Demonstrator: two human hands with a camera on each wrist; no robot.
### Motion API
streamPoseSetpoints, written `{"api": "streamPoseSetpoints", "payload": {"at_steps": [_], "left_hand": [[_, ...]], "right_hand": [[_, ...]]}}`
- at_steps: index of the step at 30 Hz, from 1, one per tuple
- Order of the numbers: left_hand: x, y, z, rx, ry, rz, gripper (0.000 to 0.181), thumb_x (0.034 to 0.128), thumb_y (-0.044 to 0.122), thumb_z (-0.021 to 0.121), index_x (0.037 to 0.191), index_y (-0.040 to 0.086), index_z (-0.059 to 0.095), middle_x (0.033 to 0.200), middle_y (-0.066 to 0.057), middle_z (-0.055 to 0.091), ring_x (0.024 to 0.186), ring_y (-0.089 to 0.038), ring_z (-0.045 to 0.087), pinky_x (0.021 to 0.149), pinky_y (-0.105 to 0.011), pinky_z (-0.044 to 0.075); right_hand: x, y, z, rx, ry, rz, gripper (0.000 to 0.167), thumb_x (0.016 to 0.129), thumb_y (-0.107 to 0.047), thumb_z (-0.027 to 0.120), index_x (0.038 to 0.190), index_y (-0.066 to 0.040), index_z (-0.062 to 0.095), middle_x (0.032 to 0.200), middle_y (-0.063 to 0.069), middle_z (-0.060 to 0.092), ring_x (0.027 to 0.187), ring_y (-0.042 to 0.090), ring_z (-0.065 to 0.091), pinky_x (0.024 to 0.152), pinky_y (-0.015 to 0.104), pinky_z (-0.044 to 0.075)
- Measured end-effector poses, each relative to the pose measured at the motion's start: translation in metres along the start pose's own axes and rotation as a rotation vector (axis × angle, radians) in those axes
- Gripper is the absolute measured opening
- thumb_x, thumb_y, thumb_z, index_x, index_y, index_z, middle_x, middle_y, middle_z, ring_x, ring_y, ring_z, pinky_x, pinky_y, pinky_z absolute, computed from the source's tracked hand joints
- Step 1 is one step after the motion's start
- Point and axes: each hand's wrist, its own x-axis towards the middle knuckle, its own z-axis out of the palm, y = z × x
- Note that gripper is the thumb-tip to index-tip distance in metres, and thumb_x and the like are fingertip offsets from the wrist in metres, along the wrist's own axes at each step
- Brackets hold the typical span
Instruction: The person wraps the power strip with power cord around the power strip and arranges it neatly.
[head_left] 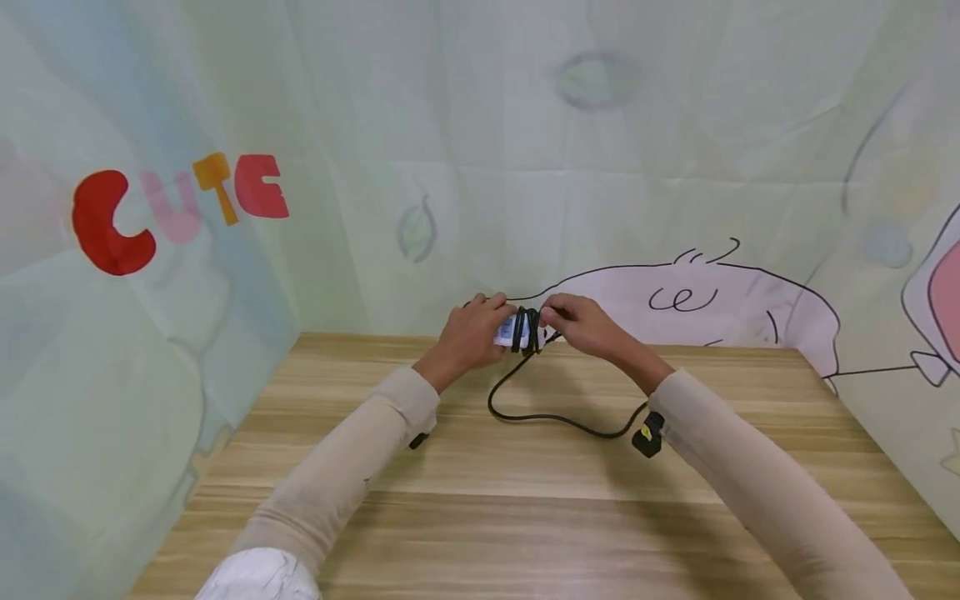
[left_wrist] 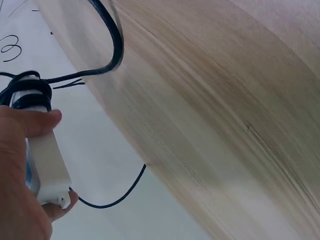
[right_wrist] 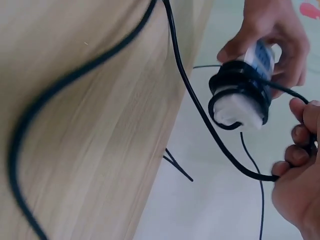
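A white box-shaped block [left_wrist: 50,160] with a blue-marked face is held up near the back edge of the table. Black cable [right_wrist: 240,82] is wound in several turns round one end of it. My left hand [head_left: 474,333] grips the other end, thumb along one side. Close to the coils, my right hand [head_left: 588,325] holds the cable in curled fingers, with a short stretch running from the block to it. A loose length of cable [head_left: 555,417] hangs below in a wide loop toward the right cuff.
A wood-grain table [head_left: 510,533] lies beneath both forearms. Behind it hangs a pale printed cloth [head_left: 480,217], with cloth on both sides too. A black piece with a yellow mark [head_left: 648,435] is by the right cuff; whether it joins the cable I cannot tell.
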Motion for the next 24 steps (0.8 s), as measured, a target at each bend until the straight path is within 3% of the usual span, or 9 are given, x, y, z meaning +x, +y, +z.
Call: {"api": "streamPoseSetpoints", "payload": {"at_steps": [2, 3, 6, 9, 10, 14, 20, 24], "left_hand": [[-0.001, -0.001, -0.001, -0.033, -0.015, 0.017, 0.061, 0.0897, 0.028, 0.094, 0.146, 0.018, 0.071, 0.134, -0.005, 0.069, 0.114, -0.033, 0.07, 0.075, -0.053, 0.066], [-0.001, -0.002, -0.001, -0.054, -0.021, 0.023, 0.062, 0.0896, 0.029, 0.094, 0.146, 0.018, 0.071, 0.134, -0.004, 0.069, 0.114, -0.033, 0.07, 0.076, -0.053, 0.066], [-0.003, -0.003, -0.004, -0.128, -0.028, 0.043, 0.064, 0.0879, 0.031, 0.097, 0.145, 0.019, 0.072, 0.134, -0.004, 0.069, 0.114, -0.032, 0.07, 0.078, -0.052, 0.065], [-0.003, -0.003, -0.006, -0.205, -0.019, 0.082, 0.062, 0.0871, 0.028, 0.098, 0.143, 0.018, 0.073, 0.132, -0.005, 0.07, 0.113, -0.03, 0.071, 0.081, -0.051, 0.064], [-0.003, -0.003, -0.006, -0.231, -0.014, 0.096, 0.061, 0.0868, 0.027, 0.098, 0.142, 0.017, 0.074, 0.131, -0.005, 0.07, 0.113, -0.03, 0.07, 0.082, -0.051, 0.064], [-0.003, -0.002, -0.005, -0.309, 0.029, 0.137, 0.059, 0.0856, 0.025, 0.097, 0.139, 0.013, 0.075, 0.127, -0.007, 0.07, 0.107, -0.028, 0.069, 0.086, -0.049, 0.063], [-0.002, -0.001, -0.003, -0.336, 0.092, 0.125, 0.061, 0.083, 0.027, 0.1, 0.138, 0.014, 0.076, 0.126, -0.007, 0.071, 0.102, -0.026, 0.068, 0.084, -0.047, 0.062], [-0.001, -0.001, -0.004, -0.35, 0.103, 0.105, 0.062, 0.082, 0.028, 0.1, 0.138, 0.015, 0.077, 0.122, -0.006, 0.07, 0.099, -0.025, 0.068, 0.082, -0.045, 0.062]], "right_hand": [[0.006, 0.004, 0.001, -0.045, 0.067, -0.067, 0.026, 0.118, -0.021, 0.059, 0.113, -0.004, 0.078, 0.112, 0.017, 0.073, 0.097, 0.026, 0.062, 0.088, 0.043, 0.05], [0.011, 0.017, 0.003, -0.03, 0.094, -0.119, 0.029, 0.118, -0.027, 0.06, 0.115, -0.006, 0.08, 0.111, 0.012, 0.073, 0.096, 0.022, 0.061, 0.088, 0.039, 0.05], [0.017, 0.022, 0.006, -0.011, 0.168, -0.167, 0.027, 0.115, -0.026, 0.066, 0.12, -0.006, 0.084, 0.107, 0.01, 0.071, 0.093, 0.02, 0.058, 0.085, 0.035, 0.048], [0.021, 0.026, 0.008, 0.064, 0.219, -0.11, 0.024, 0.11, -0.025, 0.075, 0.121, -0.006, 0.087, 0.11, 0.011, 0.075, 0.097, 0.017, 0.062, 0.085, 0.029, 0.051], [0.019, 0.015, 0.007, 0.08, 0.231, -0.055, 0.022, 0.107, -0.019, 0.079, 0.12, -0.003, 0.086, 0.112, 0.015, 0.075, 0.098, 0.019, 0.064, 0.086, 0.029, 0.052], [0.024, 0.019, 0.009, 0.259, 0.232, 0.083, 0.028, 0.106, -0.018, 0.081, 0.125, 0.003, 0.084, 0.123, 0.011, 0.078, 0.108, 0.012, 0.069, 0.091, 0.024, 0.056], [0.024, 0.025, 0.012, 0.494, 0.201, 0.219, 0.035, 0.111, -0.022, 0.074, 0.137, 0.001, 0.078, 0.116, -0.012, 0.08, 0.106, 0.007, 0.07, 0.09, 0.023, 0.057], [0.025, 0.03, 0.015, 0.644, 0.2, 0.268, 0.025, 0.114, -0.023, 0.069, 0.129, -0.007, 0.08, 0.114, -0.015, 0.076, 0.102, 0.005, 0.07, 0.085, 0.021, 0.058]]}}
